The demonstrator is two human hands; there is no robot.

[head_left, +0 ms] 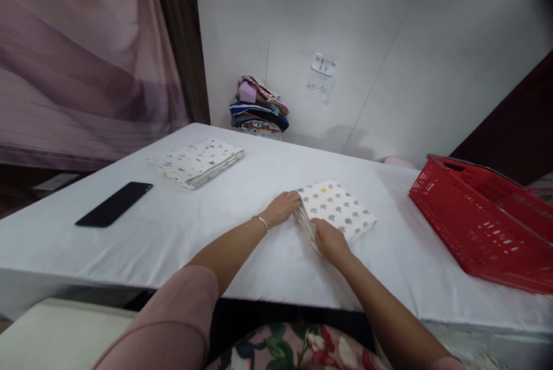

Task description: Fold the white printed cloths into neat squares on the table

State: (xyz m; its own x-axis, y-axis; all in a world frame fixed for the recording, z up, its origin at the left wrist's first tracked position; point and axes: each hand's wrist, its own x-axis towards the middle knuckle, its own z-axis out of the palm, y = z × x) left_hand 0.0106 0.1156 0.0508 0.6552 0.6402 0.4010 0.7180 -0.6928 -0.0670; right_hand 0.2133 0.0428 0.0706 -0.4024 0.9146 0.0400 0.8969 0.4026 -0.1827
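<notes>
A folded white cloth (334, 204) with grey, yellow and green printed motifs lies on the white-covered table in front of me. At its left corner, my left hand (283, 207) is closed on the layered edge. My right hand (330, 240) grips the near edge of the same cloth, thumb on top and fingers hidden beneath. Farther left lies a second folded white cloth (199, 161) with small dark prints, touched by neither hand.
A black phone (114, 204) lies at the table's left. On the right stands a red plastic basket (479, 226). Beyond the far edge is a stack of folded fabrics (259, 108) against the wall, near two paper notes (320, 76). The white tablecloth (194, 249) has slight wrinkles.
</notes>
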